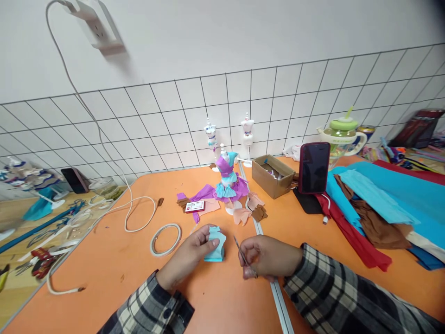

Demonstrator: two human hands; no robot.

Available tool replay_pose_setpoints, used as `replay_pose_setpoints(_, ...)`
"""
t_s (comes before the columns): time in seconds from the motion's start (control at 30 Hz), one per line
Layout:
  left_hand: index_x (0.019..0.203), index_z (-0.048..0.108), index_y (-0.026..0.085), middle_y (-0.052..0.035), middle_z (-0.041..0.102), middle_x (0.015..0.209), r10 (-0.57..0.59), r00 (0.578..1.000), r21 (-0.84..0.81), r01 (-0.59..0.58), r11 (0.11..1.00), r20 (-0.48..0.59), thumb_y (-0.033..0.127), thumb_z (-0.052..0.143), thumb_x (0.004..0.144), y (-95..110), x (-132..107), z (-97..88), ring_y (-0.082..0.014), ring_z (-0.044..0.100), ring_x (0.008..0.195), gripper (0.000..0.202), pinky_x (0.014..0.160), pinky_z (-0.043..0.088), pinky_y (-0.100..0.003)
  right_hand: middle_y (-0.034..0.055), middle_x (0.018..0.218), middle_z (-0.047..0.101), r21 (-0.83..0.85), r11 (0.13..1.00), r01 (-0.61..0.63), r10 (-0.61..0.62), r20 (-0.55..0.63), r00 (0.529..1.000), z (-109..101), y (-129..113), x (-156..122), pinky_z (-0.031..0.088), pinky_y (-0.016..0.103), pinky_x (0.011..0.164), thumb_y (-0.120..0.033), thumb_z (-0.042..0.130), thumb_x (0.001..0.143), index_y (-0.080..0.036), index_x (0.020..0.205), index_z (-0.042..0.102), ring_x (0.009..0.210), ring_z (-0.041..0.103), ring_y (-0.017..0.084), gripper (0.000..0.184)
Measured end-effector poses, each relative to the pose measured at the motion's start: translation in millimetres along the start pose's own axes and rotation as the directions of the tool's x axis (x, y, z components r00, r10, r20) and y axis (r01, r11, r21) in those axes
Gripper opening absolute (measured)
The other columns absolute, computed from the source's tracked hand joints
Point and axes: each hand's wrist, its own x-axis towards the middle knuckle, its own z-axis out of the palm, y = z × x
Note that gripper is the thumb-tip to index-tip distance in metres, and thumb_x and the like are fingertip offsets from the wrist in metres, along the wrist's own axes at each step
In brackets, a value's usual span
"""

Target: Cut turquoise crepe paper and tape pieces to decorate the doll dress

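Pinched between thumb and fingers of my left hand [199,248] is a small piece of light blue crepe paper [216,248], held upright just above the orange table. My right hand [260,255] is closed around small scissors [244,259], their thin blade pointing up and away from me. A short gap separates the blade from the paper. Beyond both hands stands a miniature dress form [227,174] wearing a purple and light blue ruffled paper dress. Purple, peach and brown paper scraps [243,215] lie around its base. The scissors' handles are mostly hidden by my fingers.
A roll of tape [166,240] lies left of my left hand. Behind are a cardboard box [273,175], a propped phone [314,167] and two more dress forms [247,134]. Coloured paper sheets [389,204] cover the right side. A white cable [129,204] loops at left.
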Motion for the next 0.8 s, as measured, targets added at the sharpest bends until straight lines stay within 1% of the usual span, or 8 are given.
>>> replay_pose_setpoints(0.07, 0.104, 0.062, 0.017, -0.0010, 0.056, 0.084, -0.002, 1.000, 0.008, 0.001, 1.000, 0.022, 0.041, 0.071, 0.082, -0.2, -1.2, 0.7, -0.0120, 0.052, 0.070, 0.034, 0.066, 0.044, -0.025, -0.0033, 0.075, 0.067, 0.017, 0.998, -0.068, 0.067, 0.045, 0.997, 0.3, -2.3, -3.2, 0.029, 0.015, 0.034, -0.031, 0.068, 0.073, -0.019, 0.091, 0.057, 0.033, 0.039, 0.002, 0.024)
replay_pose_setpoints(0.13, 0.112, 0.062, 0.020, -0.0017, 0.057, 0.090, -0.005, 0.999, 0.039, 0.003, 0.999, 0.038, 0.041, 0.069, 0.084, 0.8, -3.1, 1.5, -0.0131, 0.052, 0.073, 0.036, 0.068, 0.044, -0.026, -0.0031, 0.071, 0.066, -0.020, 0.994, -0.104, 0.105, 0.092, 0.990, -1.4, -4.7, -5.3, 0.033, 0.014, 0.034, -0.033, 0.072, 0.071, -0.017, 0.091, 0.059, 0.035, 0.041, 0.002, 0.028)
replay_pose_setpoints(0.27, 0.119, 0.062, 0.022, 0.0003, 0.055, 0.087, -0.013, 0.999, 0.127, 0.008, 0.992, 0.037, 0.037, 0.068, 0.085, 6.8, -7.2, 4.5, -0.0109, 0.046, 0.068, 0.038, 0.061, 0.039, -0.023, -0.0006, 0.072, 0.065, -0.055, 0.992, -0.111, 0.119, 0.194, 0.974, -4.6, -7.9, -7.7, 0.031, 0.016, 0.036, -0.049, 0.073, 0.072, -0.014, 0.087, 0.064, 0.042, 0.044, 0.004, 0.039)
replay_pose_setpoints(0.33, 0.123, 0.059, 0.022, 0.0011, 0.053, 0.084, -0.035, 0.998, 0.128, 0.028, 0.991, 0.058, 0.037, 0.067, 0.085, 9.7, -8.4, 6.6, -0.0108, 0.046, 0.067, 0.041, 0.060, 0.040, -0.023, -0.0001, 0.072, 0.063, -0.065, 0.996, -0.065, 0.076, 0.188, 0.979, -3.4, -7.5, -7.9, 0.032, 0.016, 0.043, -0.051, 0.074, 0.071, -0.013, 0.084, 0.067, 0.049, 0.045, 0.005, 0.041)
replay_pose_setpoints(0.43, 0.126, 0.056, 0.022, 0.0020, 0.049, 0.081, -0.074, 0.993, 0.134, 0.060, 0.989, 0.097, 0.038, 0.066, 0.085, 11.6, -8.8, 9.1, -0.0112, 0.048, 0.067, 0.045, 0.061, 0.043, -0.023, -0.0025, 0.065, 0.056, -0.122, 0.993, -0.003, 0.021, 0.153, 0.988, 0.2, -6.0, -7.9, 0.032, 0.016, 0.052, -0.046, 0.078, 0.069, -0.012, 0.083, 0.070, 0.058, 0.045, 0.006, 0.038)
replay_pose_setpoints(0.53, 0.127, 0.055, 0.021, 0.0030, 0.045, 0.079, -0.081, 0.990, 0.173, 0.060, 0.983, 0.116, 0.039, 0.066, 0.085, 11.4, -9.0, 10.4, -0.0102, 0.046, 0.066, 0.047, 0.059, 0.045, -0.023, -0.0034, 0.066, 0.054, -0.157, 0.988, -0.003, 0.025, 0.137, 0.990, 2.0, -7.2, -9.5, 0.030, 0.018, 0.052, -0.046, 0.077, 0.070, -0.013, 0.087, 0.071, 0.059, 0.042, 0.006, 0.038)
replay_pose_setpoints(0.67, 0.131, 0.052, 0.023, 0.0034, 0.042, 0.080, -0.100, 0.984, 0.182, 0.072, 0.981, 0.147, 0.039, 0.065, 0.086, 10.9, -9.9, 11.3, -0.0109, 0.046, 0.067, 0.049, 0.060, 0.052, -0.027, -0.0025, 0.067, 0.053, -0.218, 0.976, -0.011, 0.040, 0.130, 0.991, 1.4, -10.3, -13.1, 0.031, 0.020, 0.054, -0.051, 0.073, 0.072, -0.013, 0.087, 0.071, 0.062, 0.044, 0.008, 0.041)
replay_pose_setpoints(0.8, 0.131, 0.052, 0.025, 0.0028, 0.043, 0.082, -0.084, 0.984, 0.209, 0.051, 0.977, 0.154, 0.037, 0.063, 0.087, 10.5, -11.3, 11.9, -0.0116, 0.047, 0.069, 0.047, 0.059, 0.051, -0.026, -0.0016, 0.066, 0.052, -0.279, 0.960, 0.004, 0.031, 0.118, 0.992, 1.6, -7.2, -13.3, 0.032, 0.021, 0.056, -0.056, 0.069, 0.075, -0.013, 0.083, 0.071, 0.063, 0.044, 0.010, 0.044)
